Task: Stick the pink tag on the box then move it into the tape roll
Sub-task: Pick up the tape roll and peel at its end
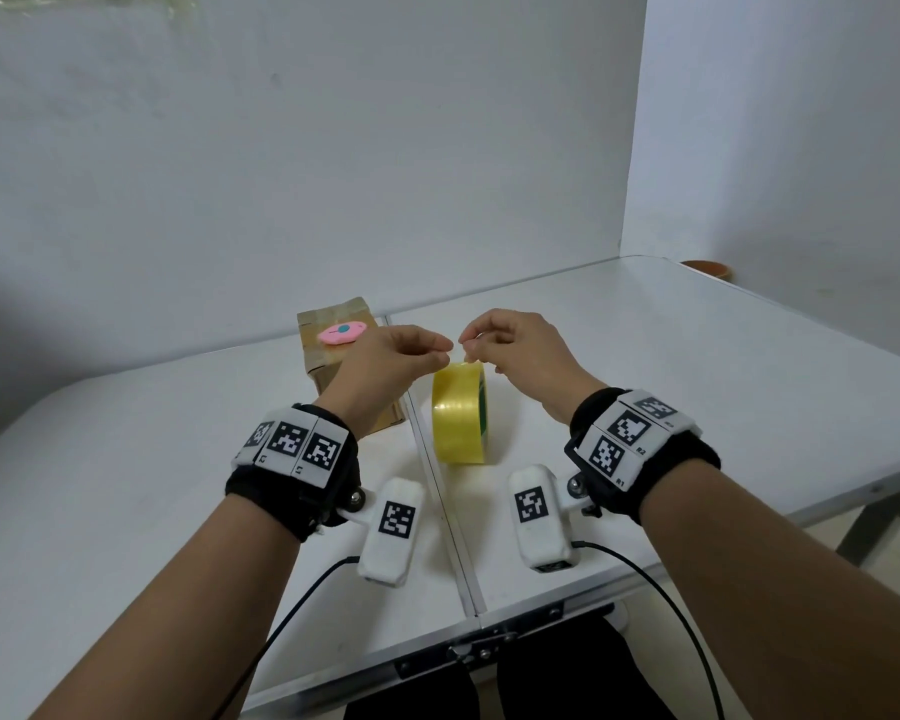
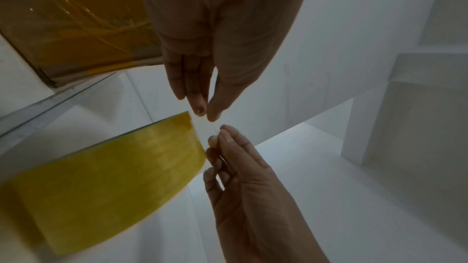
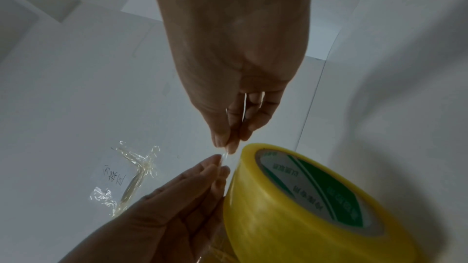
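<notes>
Both hands are raised over the white folding table point(image 1: 697, 345), fingertips nearly meeting just above the yellow tape roll point(image 1: 458, 415), which stands on its edge near the table's middle seam. The left hand point(image 1: 391, 361) pinches thumb against forefinger on one end of a short clear strip of tape point(image 2: 204, 127), and the right hand point(image 1: 510, 345) pinches the other end the same way, its remaining fingers loosely curled; the strip is so thin and pale that I cannot tell for sure whether it is cut free or joined to the roll. The pink tag point(image 1: 342, 333) lies on top of the brown cardboard box point(image 1: 333, 350), which stands to the left of the roll and partly behind the left wrist. As I judge it, the tag is only resting there and the strip is meant to fix it down. The main danger is the strip itself: held slack between two pinches, it could fold and stick to itself or to a fingertip, and then it would be useless, like the crumpled clear tape scrap point(image 3: 131, 173) seen past the hands in the right wrist view. A tug on a strip not yet parted could tip the upright roll or set it rolling. Carrying the strip leftward, the left wrist could brush the box and knock the loose tag off its top
</notes>
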